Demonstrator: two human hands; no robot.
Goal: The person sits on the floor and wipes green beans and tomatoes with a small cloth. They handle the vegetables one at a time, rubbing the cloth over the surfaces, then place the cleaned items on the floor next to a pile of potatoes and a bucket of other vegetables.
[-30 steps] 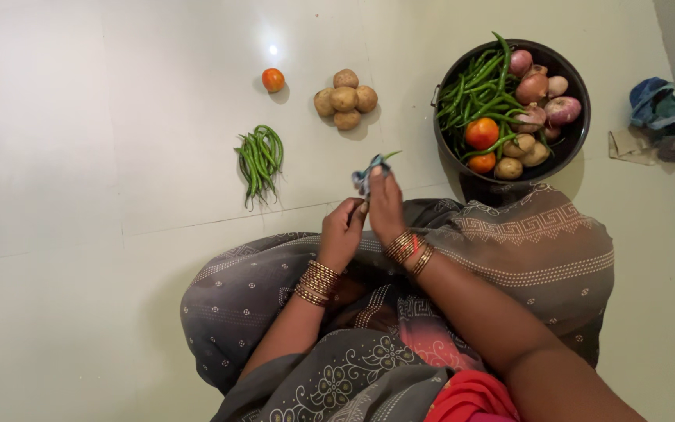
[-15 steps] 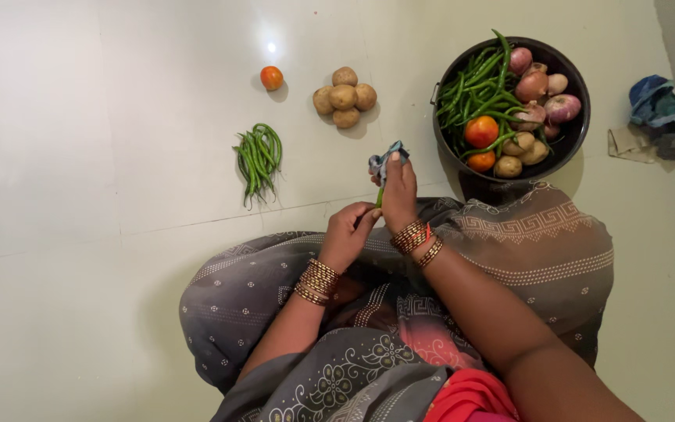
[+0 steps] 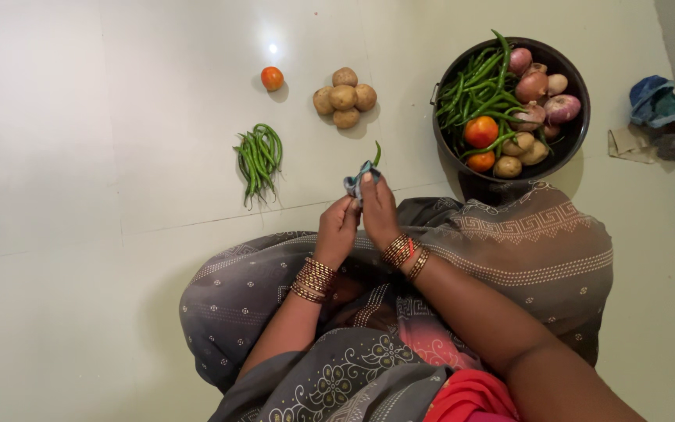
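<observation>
My left hand (image 3: 338, 230) and my right hand (image 3: 377, 209) meet in front of my lap. Between them is one green chilli (image 3: 376, 154) wrapped in a small blue-grey cloth (image 3: 355, 181). The right hand grips the cloth around the chilli, whose tip sticks up past the fingers. The left hand pinches the chilli's lower end. A black round pot (image 3: 570, 141) holding green chillies, tomatoes, potatoes and onions sits to the right of my hands.
On the pale tiled floor lie a small heap of green chillies (image 3: 258, 159), several potatoes (image 3: 344, 98) and one tomato (image 3: 272, 78). A crumpled blue cloth (image 3: 655, 105) lies at the far right. My grey patterned sari (image 3: 525, 242) covers my knees.
The right hand with cloth and chilli slid right along the chilli, then came back left beside the left hand. The chilli tip now points up and away.
</observation>
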